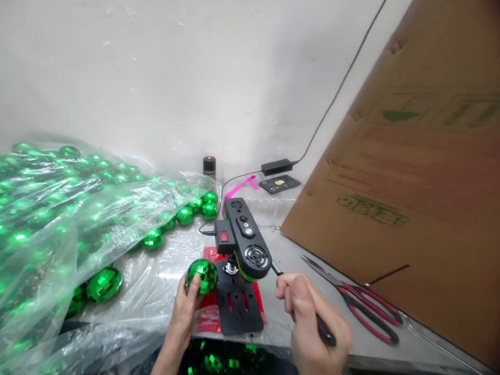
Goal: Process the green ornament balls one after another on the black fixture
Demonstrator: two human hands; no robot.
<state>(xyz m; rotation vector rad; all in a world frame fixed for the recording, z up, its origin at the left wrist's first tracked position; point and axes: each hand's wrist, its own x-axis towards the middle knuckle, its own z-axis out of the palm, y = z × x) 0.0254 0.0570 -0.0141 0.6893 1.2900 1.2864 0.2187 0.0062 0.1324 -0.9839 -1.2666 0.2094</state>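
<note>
Faceted shiny green plastic ball (202, 275) pinched by the left hand (184, 310) against the small black bench press (241, 253).

Right hand (310, 316) grips the press's black lever (303, 306) — the ball could slip sideways, fingertips sit close. Left of the press, bagged green balls (50, 216); right, red-handled scissors (360, 304) and a leaning cardboard sheet (417, 176) crowd the lever.

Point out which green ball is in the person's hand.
The green faceted ball held by the left hand against the black machine. The other green balls lie loose on or under the clear plastic.
</note>
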